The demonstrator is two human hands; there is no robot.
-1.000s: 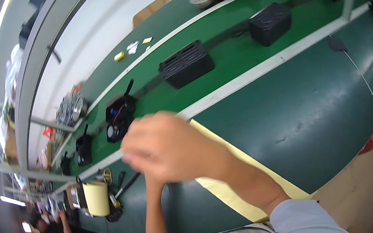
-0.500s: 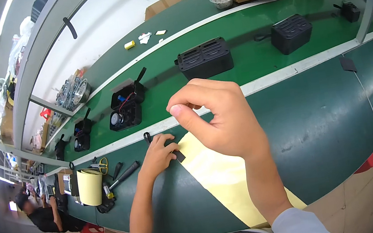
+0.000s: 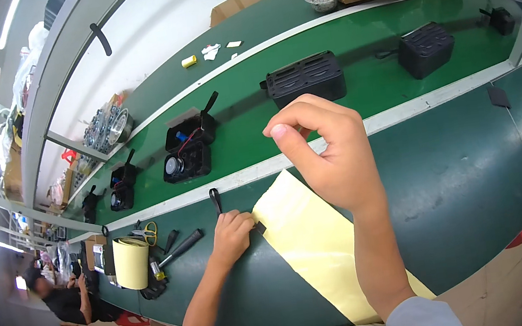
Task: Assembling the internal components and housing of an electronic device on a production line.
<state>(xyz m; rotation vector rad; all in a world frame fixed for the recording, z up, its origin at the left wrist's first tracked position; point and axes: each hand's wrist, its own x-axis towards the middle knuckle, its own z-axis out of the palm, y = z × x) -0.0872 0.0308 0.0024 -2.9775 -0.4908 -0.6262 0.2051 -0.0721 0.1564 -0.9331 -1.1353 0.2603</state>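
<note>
My left hand (image 3: 233, 239) is closed at the left edge of a long yellow sheet (image 3: 310, 249) lying flat on the green bench. A small black piece (image 3: 261, 228) sticks out from its fingers over the sheet's edge; the rest of that piece is hidden by the hand. Just beyond the knuckles a black strap loop (image 3: 215, 199) stands up, its lower end out of sight. Above the sheet, my right hand (image 3: 332, 146) hovers with fingers curled and thumb tip against the forefinger. Whether anything tiny sits in that pinch I cannot make out.
Black speaker boxes stand along the back strip, one closed (image 3: 305, 80) and one opened with wires (image 3: 187, 148). At left are a yellow roll (image 3: 132, 263), scissors (image 3: 149, 233) and a hammer (image 3: 182, 246). A black square (image 3: 498, 96) lies right. A person (image 3: 73, 299) sits far left.
The view has shifted, so the bench things appear farther right. My left fingers have drawn closer together beside the black piece. My right hand has moved slightly right, still pinched.
</note>
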